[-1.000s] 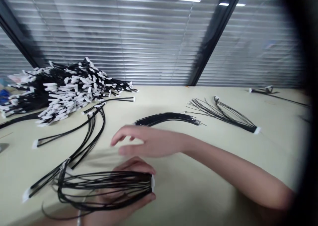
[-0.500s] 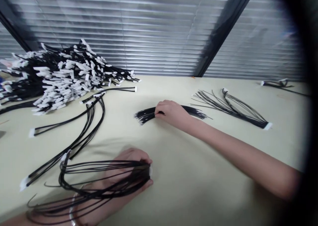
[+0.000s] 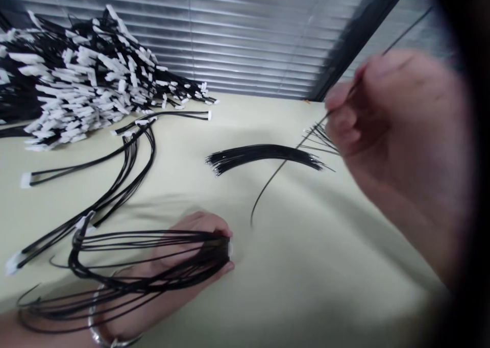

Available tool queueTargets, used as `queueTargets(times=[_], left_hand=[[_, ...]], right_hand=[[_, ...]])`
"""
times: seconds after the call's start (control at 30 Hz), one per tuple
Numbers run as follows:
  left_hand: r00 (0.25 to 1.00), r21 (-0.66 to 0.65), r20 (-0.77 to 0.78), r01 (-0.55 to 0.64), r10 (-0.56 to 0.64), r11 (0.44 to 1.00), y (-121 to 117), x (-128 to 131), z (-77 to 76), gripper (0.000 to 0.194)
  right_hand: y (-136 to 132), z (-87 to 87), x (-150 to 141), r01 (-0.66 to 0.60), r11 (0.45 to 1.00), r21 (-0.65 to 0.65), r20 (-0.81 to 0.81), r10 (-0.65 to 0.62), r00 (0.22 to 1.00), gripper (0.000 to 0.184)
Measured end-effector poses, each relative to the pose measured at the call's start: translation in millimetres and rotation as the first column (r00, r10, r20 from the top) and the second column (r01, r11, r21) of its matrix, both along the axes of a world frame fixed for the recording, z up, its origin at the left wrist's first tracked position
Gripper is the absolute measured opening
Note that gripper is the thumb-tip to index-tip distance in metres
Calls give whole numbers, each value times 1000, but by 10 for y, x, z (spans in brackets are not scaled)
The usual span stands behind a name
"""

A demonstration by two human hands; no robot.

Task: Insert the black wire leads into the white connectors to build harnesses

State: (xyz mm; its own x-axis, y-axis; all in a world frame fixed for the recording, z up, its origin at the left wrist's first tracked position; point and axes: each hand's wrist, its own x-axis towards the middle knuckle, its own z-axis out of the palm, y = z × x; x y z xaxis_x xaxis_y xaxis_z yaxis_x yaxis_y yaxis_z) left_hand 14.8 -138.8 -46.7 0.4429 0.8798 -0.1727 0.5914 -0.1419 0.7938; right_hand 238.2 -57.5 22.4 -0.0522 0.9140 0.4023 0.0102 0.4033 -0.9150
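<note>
My left hand (image 3: 191, 258) rests low on the table and is closed around a looped bundle of thin black wires (image 3: 126, 266) that ends in a white connector (image 3: 229, 247) at my fingertips. My right hand (image 3: 386, 118) is raised close to the camera at the right, blurred, its fingers pinched on a single black wire (image 3: 279, 169). That wire slants down to the left, and its free end hangs just above the table. Behind it on the table lies a loose bunch of black wires (image 3: 264, 154).
A large heap of black cables with white connectors (image 3: 76, 77) fills the back left of the cream table (image 3: 306, 266). Several long connector cables (image 3: 115, 184) trail from it toward me. Window blinds (image 3: 237, 36) run behind the table. A dark vignette covers the right edge.
My right hand pinched one wire from the loose bunch and lifted it up and right, close to the camera. The view has tilted down and left. My left hand kept its looped bundle.
</note>
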Motion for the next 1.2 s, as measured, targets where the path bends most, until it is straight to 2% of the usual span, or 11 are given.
queueTargets(times=[0.07, 0.13, 0.4, 0.57, 0.63, 0.7, 0.77, 0.87, 0.97, 1.13, 1.2], left_hand=[[1000, -10, -8, 2, -2, 1000, 5, -2, 7, 19], [999, -19, -46, 4, -5, 1000, 9, -8, 13, 22], [994, -20, -45, 96, -97, 995, 18, -75, -15, 34], [993, -15, -52, 101, -102, 995, 40, -34, 5, 30], [991, 7, -57, 118, -118, 993, 47, -26, 17, 24], [991, 34, -55, 126, -124, 991, 45, -32, 16, 19], [992, 56, -63, 117, -113, 992, 32, -44, -1, 16], [991, 77, -85, 114, -108, 990, 2, -56, -58, 16], [995, 120, -80, 70, -61, 990, -29, -57, -133, 24], [997, 181, -73, 36, -23, 983, -81, -94, -206, 32], [998, 204, -68, 7, 7, 979, -85, -108, -197, 34]], right_hand=[[-157, -158, -21, -29, 984, -176, -138, 5, 990, 11], [-262, -306, -33, -26, 972, -232, -223, -27, 975, 9], [-118, -487, 79, 94, 982, -167, -358, -149, 922, 10], [-107, -883, 108, -81, 898, -432, -116, 34, 993, 29], [-161, -994, 106, -30, 870, -492, 61, 69, 996, 46], [-211, -1018, 103, 83, 921, -381, 250, 16, 968, 54], [-243, -982, 90, 118, 985, -123, 415, -57, 908, 51], [-253, -918, 23, -204, 967, 154, 722, 31, 691, 39], [-205, -904, -82, -518, 847, 123, 902, 122, 415, 24], [-67, -959, -147, -659, 748, 84, 977, 67, 201, 15], [-62, -978, -109, -628, 773, 88, 983, 34, 179, 15]])
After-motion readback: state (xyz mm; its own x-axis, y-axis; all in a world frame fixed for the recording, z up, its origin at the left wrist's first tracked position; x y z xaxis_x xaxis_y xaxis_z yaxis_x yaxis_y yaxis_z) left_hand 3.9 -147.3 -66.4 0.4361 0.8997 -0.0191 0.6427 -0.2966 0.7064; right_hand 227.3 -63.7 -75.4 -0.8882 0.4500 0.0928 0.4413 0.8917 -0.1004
